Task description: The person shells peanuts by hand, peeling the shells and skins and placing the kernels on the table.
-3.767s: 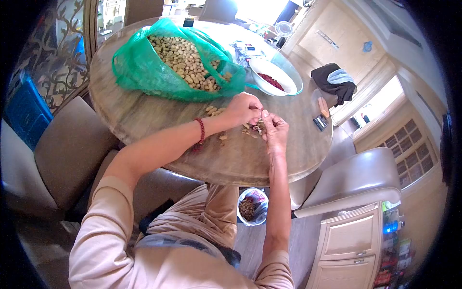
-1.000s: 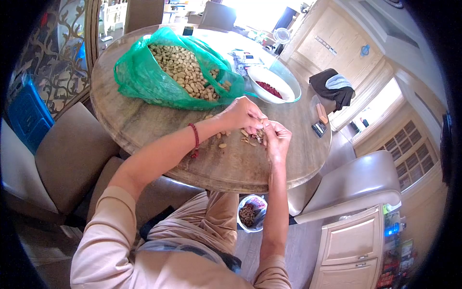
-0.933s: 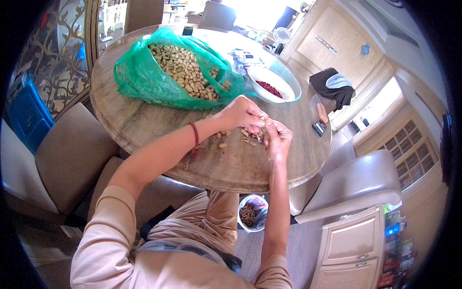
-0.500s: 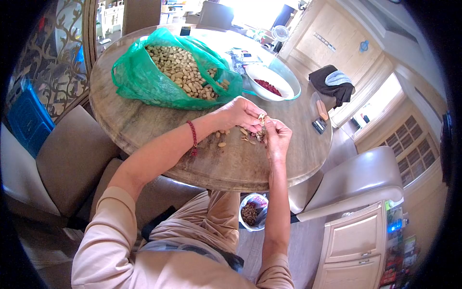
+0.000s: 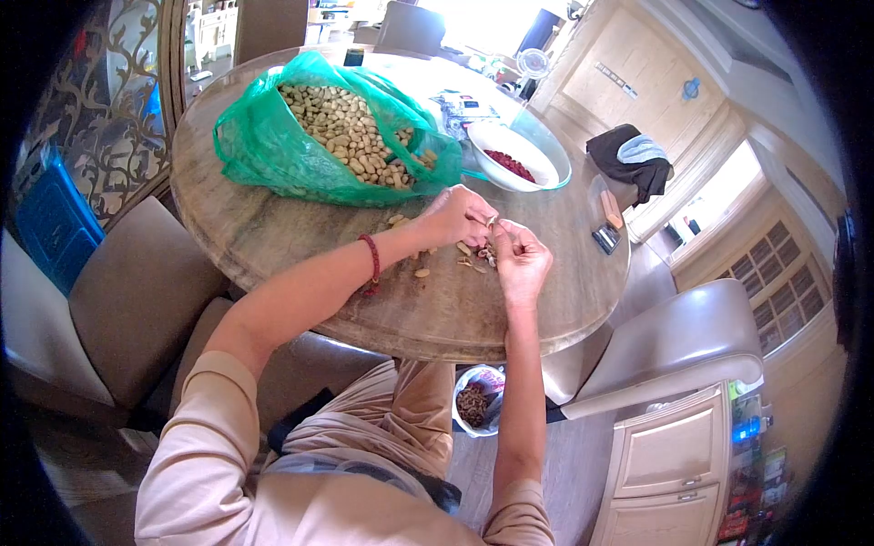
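Note:
Over the round table [image 5: 428,318], my left hand [image 5: 460,217] and my right hand [image 5: 522,262] meet at the fingertips. My left fingers are closed on a pale peanut shell [image 5: 492,221]. My right thumb and fingers pinch against the same spot; whatever they hold is too small to make out. Below and between the hands lie shell pieces [image 5: 472,265], with a few whole peanuts [image 5: 421,273] to the left. Beyond my left hand a green bag [image 5: 264,164] lies open, full of unshelled peanuts [image 5: 341,132]. A white bowl [image 5: 546,168] behind my hands holds red kernels [image 5: 510,164].
A bin [image 5: 479,400] with shells stands on the floor below the table edge. Chairs [image 5: 674,337] stand right and left. On the table's right side lie an orange item [image 5: 610,209] and a dark item [image 5: 605,239]. Dark cloth [image 5: 628,164] hangs beyond.
Both hands have stayed together above the shell pieces, their fingers shifting slightly around the shell. The pale shell showed more plainly between them half a second ago. The view has shifted slightly.

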`<act>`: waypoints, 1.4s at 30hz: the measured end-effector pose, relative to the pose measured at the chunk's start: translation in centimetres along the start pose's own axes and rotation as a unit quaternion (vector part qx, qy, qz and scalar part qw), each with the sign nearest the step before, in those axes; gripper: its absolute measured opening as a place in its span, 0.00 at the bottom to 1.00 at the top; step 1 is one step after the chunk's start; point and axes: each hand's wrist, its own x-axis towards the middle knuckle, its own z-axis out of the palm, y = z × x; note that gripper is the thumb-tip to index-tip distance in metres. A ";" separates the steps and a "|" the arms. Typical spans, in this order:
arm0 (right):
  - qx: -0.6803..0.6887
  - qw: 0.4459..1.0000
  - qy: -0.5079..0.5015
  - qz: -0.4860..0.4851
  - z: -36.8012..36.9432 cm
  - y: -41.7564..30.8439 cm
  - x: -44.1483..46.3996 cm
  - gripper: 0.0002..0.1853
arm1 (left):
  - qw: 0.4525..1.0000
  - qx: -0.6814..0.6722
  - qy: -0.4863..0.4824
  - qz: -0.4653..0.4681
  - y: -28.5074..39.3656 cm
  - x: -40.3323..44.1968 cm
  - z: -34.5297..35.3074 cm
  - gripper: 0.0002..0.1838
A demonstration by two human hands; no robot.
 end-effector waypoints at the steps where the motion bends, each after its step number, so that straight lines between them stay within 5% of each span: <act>1: 0.000 1.000 0.000 0.000 0.0 -0.2 0.0 0.07 | 1.000 0.000 0.000 0.000 -0.1 0.0 0.1 0.12; 10: -0.056 0.998 -0.035 0.011 0.2 0.1 0.0 0.07 | 0.996 0.043 0.056 0.054 -0.1 -0.2 0.5 0.11; 12: -0.037 0.998 -0.045 0.033 0.3 0.2 0.0 0.08 | 0.971 0.195 0.046 0.127 0.0 -0.2 0.3 0.11; 18: -0.071 0.995 -0.052 0.041 0.0 0.7 0.1 0.07 | 0.932 0.279 0.018 0.232 -0.4 -0.1 0.4 0.13; 27: -0.060 0.996 -0.058 0.031 0.3 -0.2 0.0 0.06 | 0.951 0.240 0.081 0.178 -0.6 -0.3 0.8 0.13; 37: -0.118 0.988 -0.093 0.015 0.0 -0.3 0.0 0.06 | 0.981 0.165 0.037 0.093 -1.0 -0.2 0.5 0.11; 42: -0.040 0.998 -0.006 0.038 -0.2 0.5 0.4 0.07 | 0.994 0.084 0.063 0.033 -1.0 0.0 0.6 0.11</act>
